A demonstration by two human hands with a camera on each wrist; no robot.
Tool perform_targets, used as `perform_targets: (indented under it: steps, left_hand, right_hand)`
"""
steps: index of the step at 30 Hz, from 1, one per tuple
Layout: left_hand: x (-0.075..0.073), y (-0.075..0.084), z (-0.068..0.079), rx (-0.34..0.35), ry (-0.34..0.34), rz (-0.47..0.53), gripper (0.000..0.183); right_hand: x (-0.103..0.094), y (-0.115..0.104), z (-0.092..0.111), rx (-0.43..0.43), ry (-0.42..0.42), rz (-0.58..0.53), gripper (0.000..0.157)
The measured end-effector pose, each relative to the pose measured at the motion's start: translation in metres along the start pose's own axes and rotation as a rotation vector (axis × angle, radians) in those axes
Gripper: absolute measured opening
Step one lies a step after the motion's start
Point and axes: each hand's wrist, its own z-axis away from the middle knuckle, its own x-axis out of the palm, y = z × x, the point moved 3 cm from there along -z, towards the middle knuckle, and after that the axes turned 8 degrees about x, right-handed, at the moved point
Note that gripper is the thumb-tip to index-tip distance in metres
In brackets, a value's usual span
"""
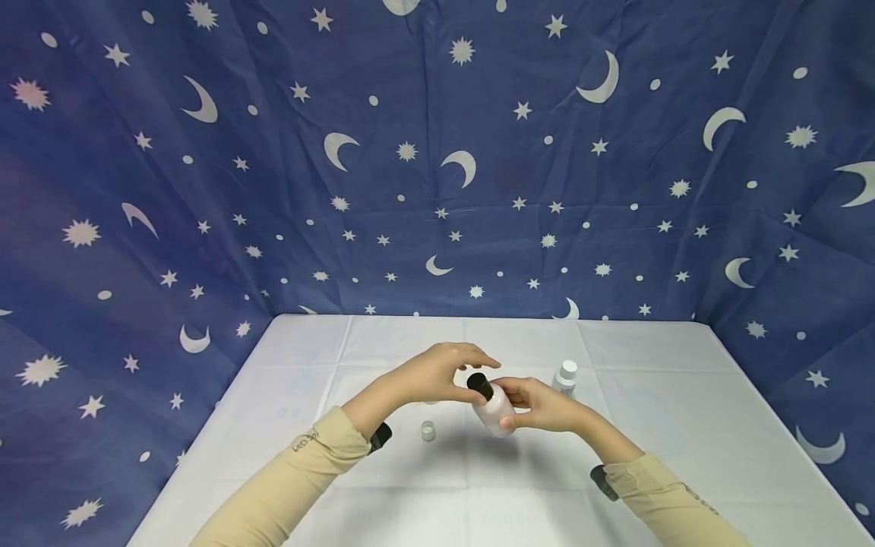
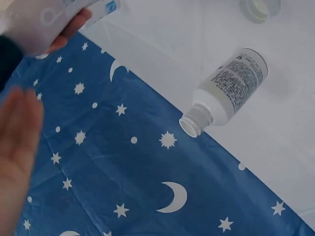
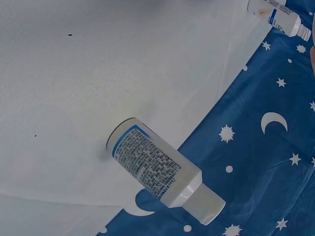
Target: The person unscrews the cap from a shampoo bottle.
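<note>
My right hand [image 1: 547, 406] grips a pale pink bottle [image 1: 494, 414] that is tilted, its black cap [image 1: 481, 385] pointing up and left. Around that cap, thumb and fingers apart, is my left hand [image 1: 437, 372]; whether the thumb touches the cap I cannot tell. The left wrist view shows the left fingers [image 2: 22, 128] straight and apart from the dark cap [image 2: 7, 61]. The pink bottle [image 2: 42, 22] is partly cut off there, with right-hand fingers behind it.
A white bottle with a white cap [image 1: 567, 371] stands behind the right hand. An uncapped white bottle [image 2: 221, 93] stands mostly hidden behind the left hand in the head view. A small clear cup-like piece [image 1: 428, 431] lies on the white-covered table [image 1: 287, 441]. Starry blue cloth [image 1: 437, 175] surrounds it.
</note>
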Motion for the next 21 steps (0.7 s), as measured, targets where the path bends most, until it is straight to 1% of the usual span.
perform_targets:
  steps: [3,4,6,8,12,14,18,21]
  left_hand:
    - [0.0017,-0.0035,0.001,0.05,-0.047,0.185,0.043]
    - [0.0024,-0.0043,0.0013,0.062,-0.057,0.218,0.041]
    - [0.0035,-0.0051,0.0016,0.072,-0.066,0.257,0.038]
    - [0.0033,-0.0048,0.0019,0.062,-0.063,0.264,0.036]
    - [0.0016,-0.0036,0.0012,0.017,-0.044,0.199,0.032]
    - [0.0017,-0.003,0.0006,-0.009,-0.022,0.14,0.031]
    - [0.0032,-0.0002,-0.0008,-0.044,0.029,-0.008,0.029]
    - [0.0035,0.0023,-0.0014,-0.058,0.045,-0.094,0.029]
  right_hand:
    - [-0.0005,0.0008,0.0009,0.012,0.001,0.006,0.057]
    - [-0.0006,0.001,0.0011,0.021,0.003,0.008,0.058]
    - [-0.0009,0.0009,0.0014,0.033,0.003,0.012,0.061]
    - [-0.0008,0.0011,0.0008,0.044,0.0,0.01,0.062]
    - [-0.0003,0.0021,-0.0007,0.035,-0.001,0.012,0.059]
    - [-0.0003,0.0026,-0.0012,0.021,0.0,0.011,0.058]
    - [-0.0005,0.0034,-0.0022,0.005,0.0,0.003,0.057]
    - [-0.0008,0.0037,-0.0029,0.006,0.001,-0.001,0.058]
